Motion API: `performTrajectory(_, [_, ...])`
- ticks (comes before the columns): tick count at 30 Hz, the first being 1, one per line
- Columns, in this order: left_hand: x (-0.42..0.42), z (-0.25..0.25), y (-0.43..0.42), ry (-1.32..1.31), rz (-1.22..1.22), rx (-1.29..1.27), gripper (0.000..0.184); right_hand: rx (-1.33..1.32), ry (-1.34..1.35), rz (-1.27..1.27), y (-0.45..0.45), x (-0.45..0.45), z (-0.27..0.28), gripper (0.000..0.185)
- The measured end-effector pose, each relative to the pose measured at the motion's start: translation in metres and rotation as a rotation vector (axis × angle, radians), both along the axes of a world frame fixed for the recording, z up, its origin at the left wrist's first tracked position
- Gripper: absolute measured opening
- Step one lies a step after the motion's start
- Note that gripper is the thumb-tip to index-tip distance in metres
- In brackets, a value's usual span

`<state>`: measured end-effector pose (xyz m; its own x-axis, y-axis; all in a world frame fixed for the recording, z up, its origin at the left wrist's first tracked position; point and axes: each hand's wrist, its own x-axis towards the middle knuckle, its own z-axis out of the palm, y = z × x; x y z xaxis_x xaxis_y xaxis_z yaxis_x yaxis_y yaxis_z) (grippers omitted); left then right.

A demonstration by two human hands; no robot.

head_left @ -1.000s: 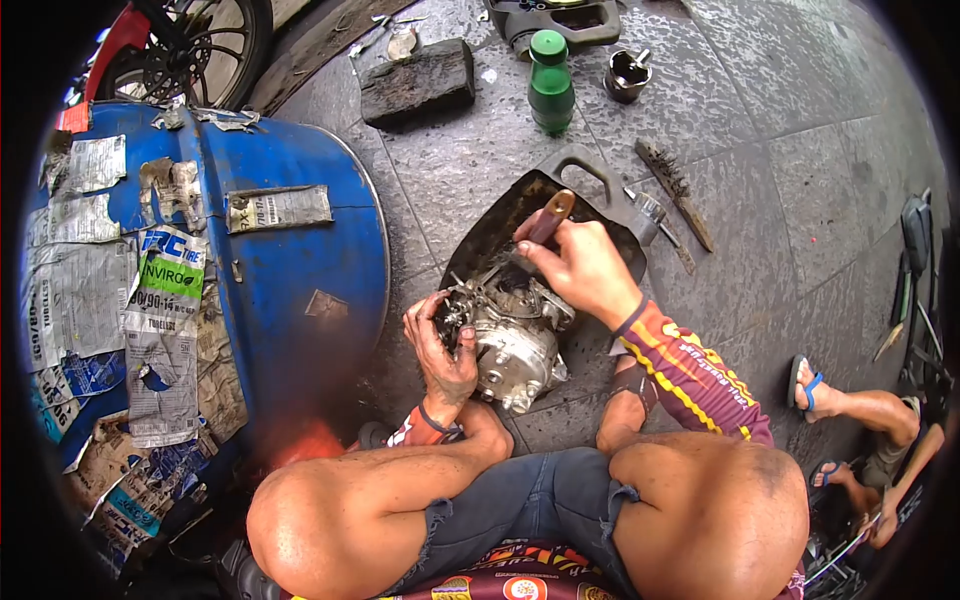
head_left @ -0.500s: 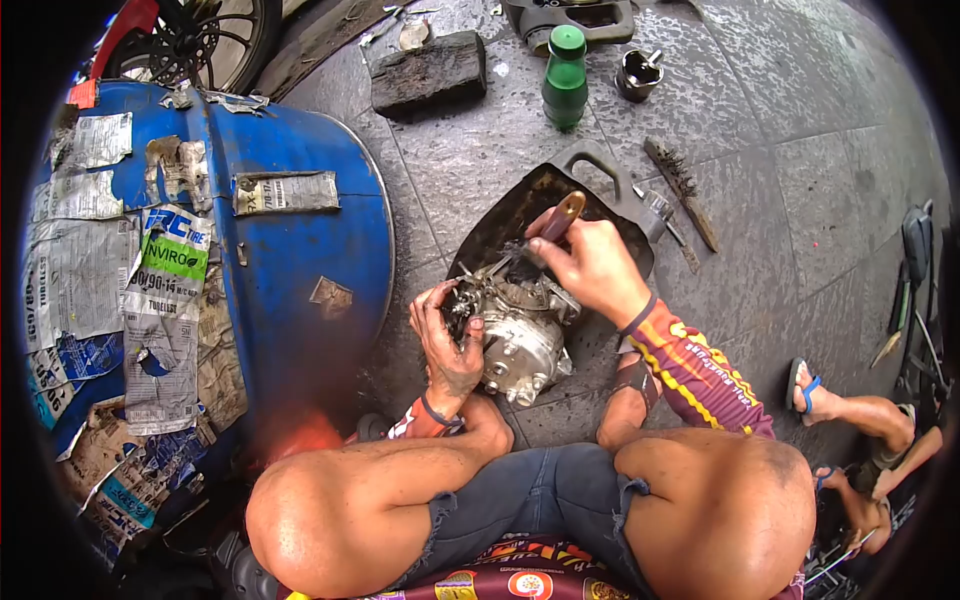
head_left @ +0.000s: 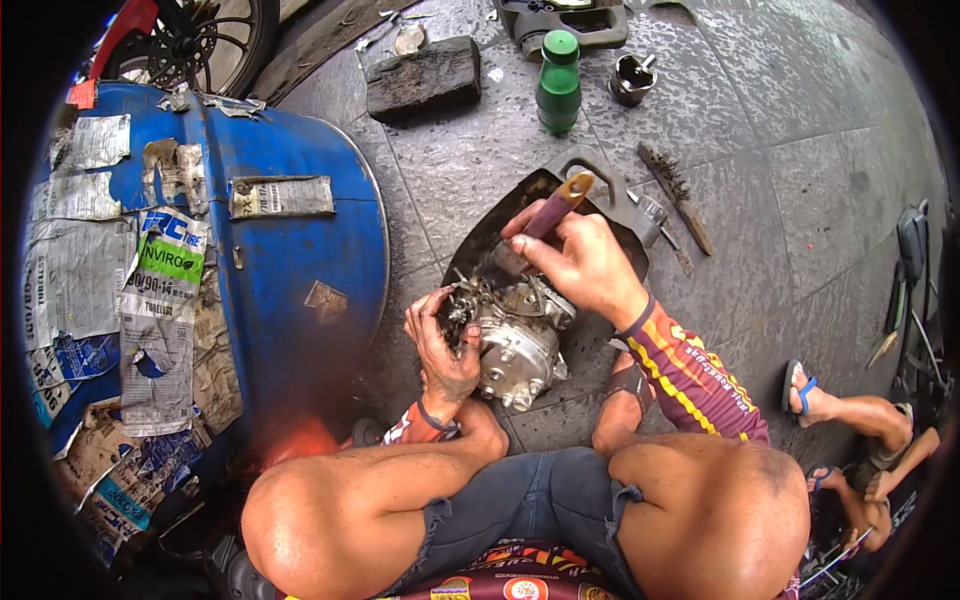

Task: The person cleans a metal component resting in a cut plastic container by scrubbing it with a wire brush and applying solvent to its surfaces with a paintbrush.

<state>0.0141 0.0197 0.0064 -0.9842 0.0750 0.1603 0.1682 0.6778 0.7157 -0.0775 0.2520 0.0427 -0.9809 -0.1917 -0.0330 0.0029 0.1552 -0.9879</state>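
Fingers of a worker's left hand [head_left: 443,352] curl around the side of a grimy engine [head_left: 518,350], which lies against them and to their right. The right hand [head_left: 583,258] grips a brush [head_left: 556,207] in closed fingers, the engine just below and left of them; whether the bristles touch it cannot be told. Beyond the right fingers stands a green bottle [head_left: 559,92].

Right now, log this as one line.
left hand: holding metal assembly | right hand: holding brush | brush contact: unclear | green bottle: upright
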Motion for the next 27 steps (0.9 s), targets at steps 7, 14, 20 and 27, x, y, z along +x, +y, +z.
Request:
performTrajectory(7, [0.002,0.009,-0.001,-0.03,0.006,-0.043,0.056,0.024,-0.062,0.079,0.008,-0.013,0.001,0.016])
performTrajectory(14, [0.002,0.011,-0.01,-0.124,-0.033,-0.116,0.075,0.356,-0.042,0.091,0.015,-0.006,-0.006,0.01])
performTrajectory(20, [0.02,0.033,-0.047,-0.125,0.036,0.041,0.09,0.299,-0.015,0.092,0.02,0.025,0.001,0.014])
performTrajectory(27, [0.04,0.075,-0.068,-0.848,0.185,0.612,0.04,0.293,0.02,0.071,0.024,0.024,0.0,0.014])
